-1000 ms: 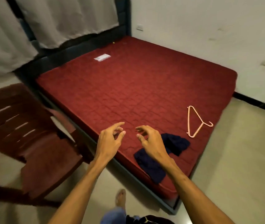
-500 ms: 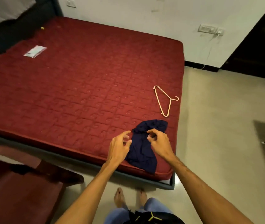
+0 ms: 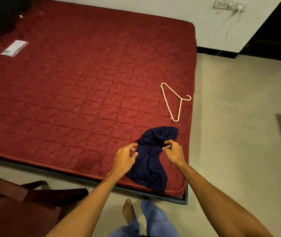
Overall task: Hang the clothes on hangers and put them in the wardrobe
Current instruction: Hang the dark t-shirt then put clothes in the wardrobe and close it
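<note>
A crumpled navy garment (image 3: 151,161) lies on the red mattress (image 3: 78,93) near its front right corner. A pale plastic hanger (image 3: 172,101) lies flat on the mattress just beyond it, hook pointing right. My left hand (image 3: 124,159) hovers at the garment's left edge with loosely curled fingers and holds nothing. My right hand (image 3: 174,151) is over the garment's upper part, its bent fingertips at a fold of the cloth with no clear grip. No wardrobe is in view.
A small white packet (image 3: 14,48) lies on the mattress at the far left. A dark wooden chair (image 3: 25,202) stands at the lower left. A wall socket with a cable (image 3: 228,5) is at the top right, beside a dark doorway (image 3: 276,28). My feet stand on the beige floor (image 3: 239,117).
The view swung right and closer to the bed corner. Both hands came down from above the mattress to the navy garment. The garment and hanger lie as before.
</note>
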